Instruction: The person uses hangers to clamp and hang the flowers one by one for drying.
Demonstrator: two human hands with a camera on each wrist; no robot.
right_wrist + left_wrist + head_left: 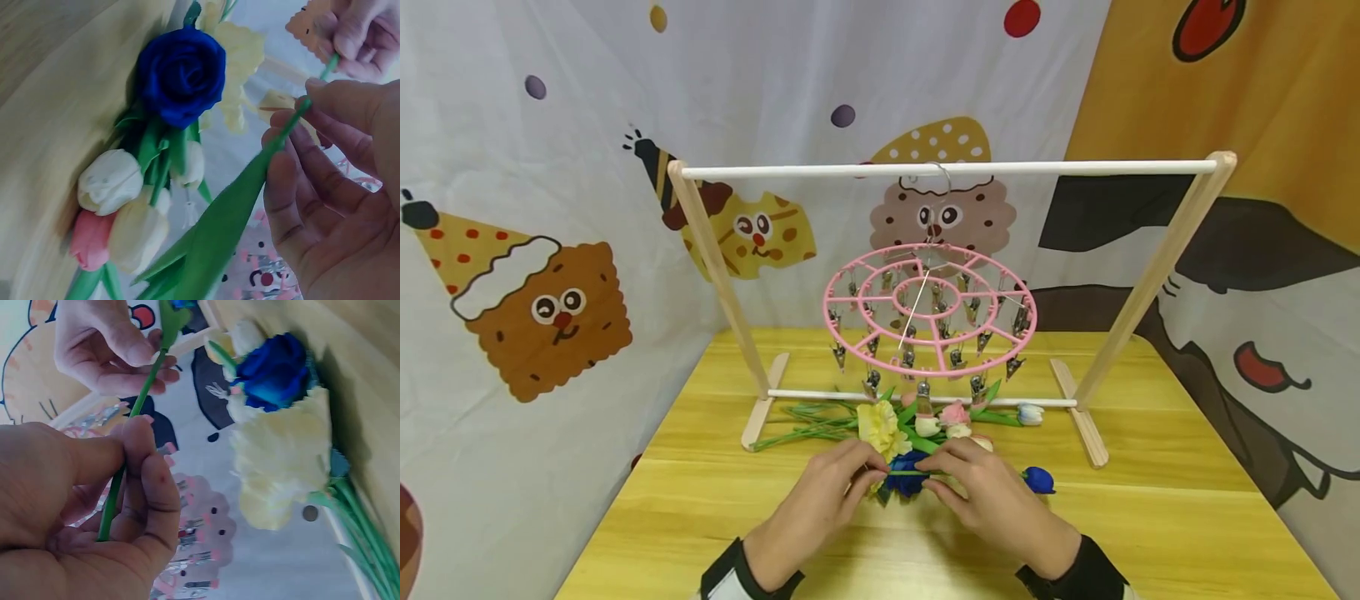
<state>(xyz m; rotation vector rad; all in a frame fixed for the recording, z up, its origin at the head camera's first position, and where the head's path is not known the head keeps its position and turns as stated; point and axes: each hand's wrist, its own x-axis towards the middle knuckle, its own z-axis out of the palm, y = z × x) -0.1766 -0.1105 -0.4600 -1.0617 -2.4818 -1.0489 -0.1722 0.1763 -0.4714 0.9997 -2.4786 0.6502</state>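
Both hands hold the green stem (908, 473) of an artificial blue tulip, whose bud (1039, 480) pokes out past the right hand. Thumb and fingers of my left hand (827, 493) pinch the stem toward its bare end. My right hand (1000, 500) pinches it closer to the long green leaf (225, 219). Behind the stem on the table lie a blue rose (181, 78), a large yellow flower (880, 427), white tulips (111, 181) and a pink tulip (92, 240), their stems (812, 427) pointing left.
A wooden rack (707, 242) with a white top bar (820, 172) stands behind the flowers. From it hangs a round pink hanger (940, 372) with many metal clips (923, 392). A pale blue tulip (1030, 414) lies near the right foot. A printed cloth (760, 75) hangs behind the table.
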